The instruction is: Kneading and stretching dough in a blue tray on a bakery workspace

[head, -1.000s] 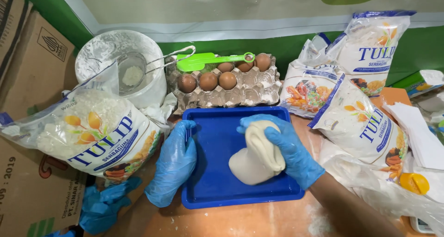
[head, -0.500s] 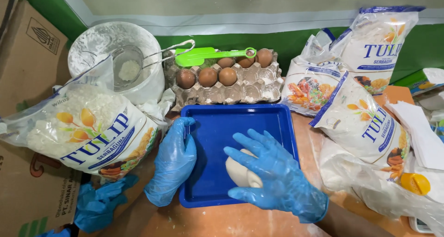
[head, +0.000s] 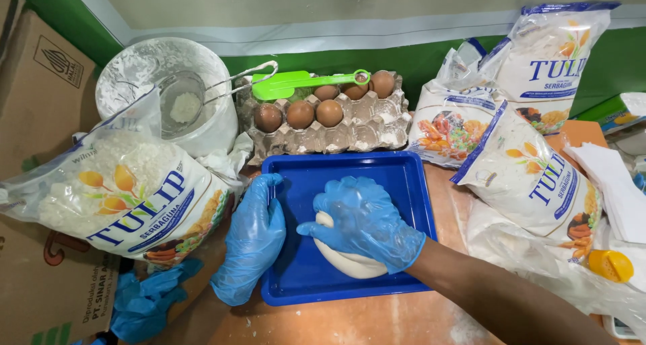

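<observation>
On your far left a brown cardboard box (head: pixel 40 102) stands against the green wall. In front of it an opened clear plastic bag of white flour (head: pixel 114 197) lies on its side, mouth turned up toward the round white floury bowl (head: pixel 165 82). A small wire-mesh sieve (head: pixel 185 106) rests across the bowl with its handle pointing right, so loose flour drops inside and not on the table. Spare crumpled blue gloves (head: pixel 151 298) lie at the table edge below the bag.

Your left hand (head: pixel 252 240), in a blue glove, lies flat with fingers extended along the left rim of the blue rectangular plastic tray (head: pixel 404 190). It clasps nothing; to my eye it simply pins the tray so it cannot slide. The pale, smooth lump of dough (head: pixel 350 264) sits inside the tray, toward its front middle. Your right hand (head: pixel 363 220), also gloved, is cupped over the top of the dough, fingers curled down around it, pressing it into the tray floor.

Behind the tray a grey pulp egg carton (head: pixel 363 126) holds brown eggs (head: pixel 301 113), with a bright green plastic spatula (head: pixel 303 84) laid across its back. On your right, more sealed bags of flour (head: pixel 538 177) lean together, well apart from the dough.
</observation>
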